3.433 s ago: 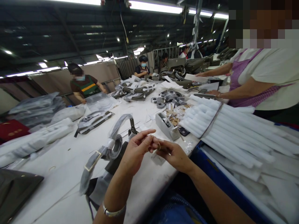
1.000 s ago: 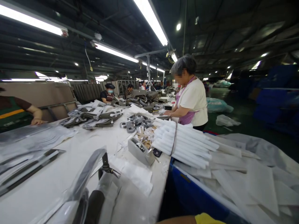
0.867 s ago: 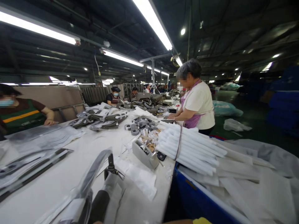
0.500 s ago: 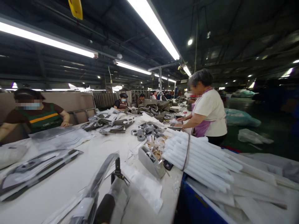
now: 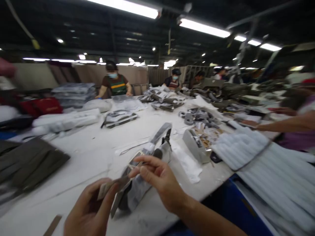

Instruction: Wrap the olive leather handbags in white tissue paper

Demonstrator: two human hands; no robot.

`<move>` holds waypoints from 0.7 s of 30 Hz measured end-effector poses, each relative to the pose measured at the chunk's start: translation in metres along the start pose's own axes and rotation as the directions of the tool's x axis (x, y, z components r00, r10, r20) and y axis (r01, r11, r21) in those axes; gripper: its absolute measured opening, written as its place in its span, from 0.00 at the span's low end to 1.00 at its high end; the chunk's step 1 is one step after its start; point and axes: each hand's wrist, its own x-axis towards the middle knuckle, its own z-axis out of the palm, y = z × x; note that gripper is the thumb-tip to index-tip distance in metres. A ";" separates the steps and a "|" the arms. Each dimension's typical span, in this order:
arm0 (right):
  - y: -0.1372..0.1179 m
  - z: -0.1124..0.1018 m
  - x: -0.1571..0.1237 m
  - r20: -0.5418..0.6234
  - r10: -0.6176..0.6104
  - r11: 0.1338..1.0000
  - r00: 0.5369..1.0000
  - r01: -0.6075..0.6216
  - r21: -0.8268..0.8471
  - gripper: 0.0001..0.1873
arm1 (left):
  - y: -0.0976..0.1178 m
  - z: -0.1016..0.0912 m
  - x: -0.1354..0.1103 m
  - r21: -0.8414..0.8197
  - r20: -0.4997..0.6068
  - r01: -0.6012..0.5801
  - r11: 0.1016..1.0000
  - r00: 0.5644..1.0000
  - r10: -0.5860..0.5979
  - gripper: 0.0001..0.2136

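Observation:
In the lower middle of the head view, my left hand (image 5: pixel 90 208) is closed on a small flat grey-brown strip (image 5: pixel 115 184), pinched between thumb and fingers. My right hand (image 5: pixel 161 180) has thumb and fingers pinched together at the far end of that strip; motion blur hides whether a thin cord is also in them. Just beyond both hands lies a dark bag (image 5: pixel 137 193) partly wrapped in clear plastic. Its plastic-covered handle (image 5: pixel 159 133) sticks up and away from me. A grey tape dispenser (image 5: pixel 195 146) stands right of it, beside a white sheet (image 5: pixel 187 160).
Bundled white foam tubes (image 5: pixel 265 157) lie at the right over a blue bin (image 5: pixel 228 200). Folded dark fabric (image 5: pixel 34 164) rests at the left. Tape rolls (image 5: pixel 197 115) and wrapped parts (image 5: pixel 167 98) sit farther back. Co-workers stand across the white table (image 5: pixel 81 154) and at the right.
The view has swung left and down. Both my hands have come into view, with the strip between them. The wrapped bag now appears farther from me.

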 end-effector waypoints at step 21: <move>0.029 -0.015 0.049 0.376 -0.531 0.206 0.759 0.546 -0.812 0.12 | -0.015 0.013 -0.088 0.379 0.019 -0.670 0.638 0.696 0.718 0.14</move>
